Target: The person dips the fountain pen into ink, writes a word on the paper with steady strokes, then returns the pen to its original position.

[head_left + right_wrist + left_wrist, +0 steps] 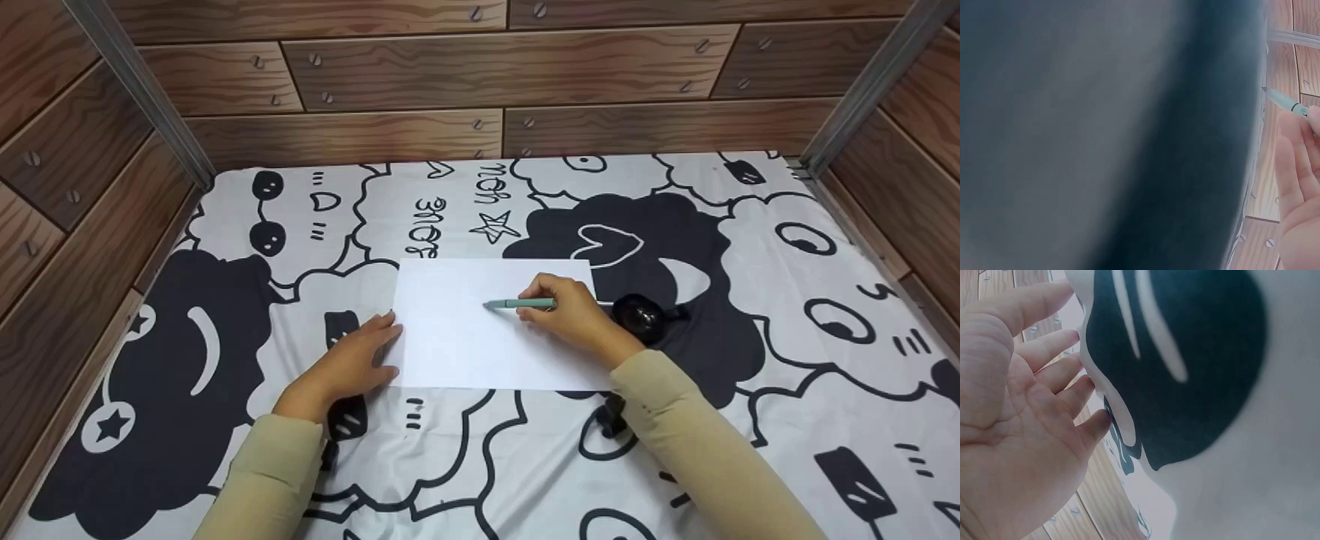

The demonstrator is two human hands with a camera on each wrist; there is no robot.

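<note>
A blank white sheet of paper (457, 345) lies flat on the patterned cloth in the head view. My right hand (574, 313) pinches a pale green pen (517, 304) between thumb and fingers, the tip pointing left, right at the middle of the sheet. In the right wrist view the pen (1282, 100) shows its pointed tip and a dark ring, with the curled fingers (1291, 163) below. My left hand (349, 371) rests along the sheet's left edge, thumb and fingertips at the paper. Its fingers (1053, 349) look spread and loosely bent in the left wrist view.
A black-and-white cartoon cloth (420, 465) covers the table. Beside my right wrist is a glossy black round object (639, 318). Wood-plank panels (510, 67) with grey metal posts (139, 90) stand around the back and sides.
</note>
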